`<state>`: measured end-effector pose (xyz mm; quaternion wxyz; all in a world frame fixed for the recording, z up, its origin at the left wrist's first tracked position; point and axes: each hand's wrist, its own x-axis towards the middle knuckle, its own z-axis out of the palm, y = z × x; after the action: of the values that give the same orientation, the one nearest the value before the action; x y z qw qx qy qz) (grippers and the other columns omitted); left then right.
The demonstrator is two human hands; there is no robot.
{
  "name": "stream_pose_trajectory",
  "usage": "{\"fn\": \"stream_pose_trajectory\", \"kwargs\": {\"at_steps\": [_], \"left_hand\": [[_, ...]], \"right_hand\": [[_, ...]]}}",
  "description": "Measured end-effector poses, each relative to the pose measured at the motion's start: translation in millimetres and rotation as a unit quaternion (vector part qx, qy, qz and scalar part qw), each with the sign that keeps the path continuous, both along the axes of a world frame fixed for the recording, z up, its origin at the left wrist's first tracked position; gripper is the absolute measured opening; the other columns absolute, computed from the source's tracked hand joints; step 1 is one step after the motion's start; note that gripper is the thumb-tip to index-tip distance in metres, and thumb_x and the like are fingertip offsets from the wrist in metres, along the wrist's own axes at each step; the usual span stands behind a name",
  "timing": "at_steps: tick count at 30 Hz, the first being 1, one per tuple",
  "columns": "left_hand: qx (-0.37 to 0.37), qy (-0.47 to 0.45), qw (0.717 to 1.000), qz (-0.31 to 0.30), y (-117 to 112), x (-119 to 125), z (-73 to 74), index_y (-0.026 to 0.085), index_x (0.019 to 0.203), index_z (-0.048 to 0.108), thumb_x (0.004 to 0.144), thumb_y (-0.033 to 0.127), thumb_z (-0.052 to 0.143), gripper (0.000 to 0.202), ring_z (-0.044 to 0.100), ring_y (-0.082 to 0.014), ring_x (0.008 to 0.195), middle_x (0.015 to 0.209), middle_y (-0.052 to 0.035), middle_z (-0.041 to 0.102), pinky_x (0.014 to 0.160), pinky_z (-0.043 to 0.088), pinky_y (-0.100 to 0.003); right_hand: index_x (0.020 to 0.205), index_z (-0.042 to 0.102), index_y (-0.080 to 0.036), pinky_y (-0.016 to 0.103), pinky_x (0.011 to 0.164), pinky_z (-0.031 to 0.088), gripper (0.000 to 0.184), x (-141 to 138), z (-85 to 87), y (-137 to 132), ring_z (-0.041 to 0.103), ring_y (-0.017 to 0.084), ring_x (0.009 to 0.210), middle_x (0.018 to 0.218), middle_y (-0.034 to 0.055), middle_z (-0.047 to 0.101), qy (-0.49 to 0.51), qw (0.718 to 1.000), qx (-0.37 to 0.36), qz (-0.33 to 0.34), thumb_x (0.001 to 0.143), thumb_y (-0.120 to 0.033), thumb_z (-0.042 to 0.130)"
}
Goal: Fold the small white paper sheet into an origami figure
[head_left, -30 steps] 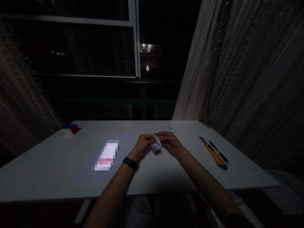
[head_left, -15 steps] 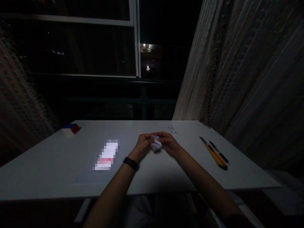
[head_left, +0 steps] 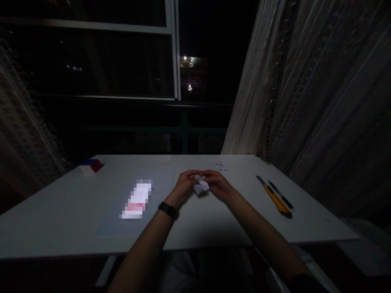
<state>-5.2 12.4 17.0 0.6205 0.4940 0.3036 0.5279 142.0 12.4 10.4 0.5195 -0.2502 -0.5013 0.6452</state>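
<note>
A small folded piece of white paper (head_left: 200,185) is pinched between both my hands just above the white table (head_left: 76,211), near its middle. My left hand (head_left: 183,186), with a dark band on the wrist, grips the paper's left side with curled fingers. On the other side my right hand (head_left: 219,183) is closed over the paper's top and right edge. The scene is dim and the folds are hard to make out.
A yellow utility knife (head_left: 275,198) and a black pen (head_left: 280,194) lie at the right of the table. A light sheet with a blurred card (head_left: 137,199) lies to the left. A red-and-blue cube (head_left: 91,165) sits at the far left corner. Small paper scraps (head_left: 221,166) lie beyond my hands. A curtain (head_left: 320,101) hangs at the right.
My fingers have shifted slightly on the paper, which has turned and flattened a little between them. Both hands stay in the same spot.
</note>
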Motion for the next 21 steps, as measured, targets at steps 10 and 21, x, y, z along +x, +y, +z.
{"fn": "stream_pose_trajectory", "kwargs": {"at_steps": [10,21], "left_hand": [[0.015,-0.043,0.999,-0.03,-2.0,-1.1,1.8,0.015,0.065,0.048,0.049,0.002,0.063,0.025,0.056,-0.0096,0.056,0.068,0.0009,0.061,0.053,0.04,-0.02],[-0.024,-0.123,0.988,-0.091,-3.2,-6.0,5.9,0.012,0.079,0.061,0.063,0.015,0.062,0.017,0.06,-0.0173,0.075,0.086,-0.0075,0.065,0.067,0.047,-0.029]], "right_hand": [[0.078,0.07,-0.018,0.035,0.084,0.041,0.024,-1.8,3.9,-3.6,0.057,0.023,0.097,0.102,0.0054,0.066,0.033,0.998,-0.007,0.047,0.058,-0.009,0.059],[0.071,0.067,-0.017,0.034,0.073,0.043,0.015,1.5,-1.7,1.4,0.059,0.019,0.078,0.086,0.004,0.067,0.075,0.996,-0.019,0.036,0.06,-0.01,0.06]]}}
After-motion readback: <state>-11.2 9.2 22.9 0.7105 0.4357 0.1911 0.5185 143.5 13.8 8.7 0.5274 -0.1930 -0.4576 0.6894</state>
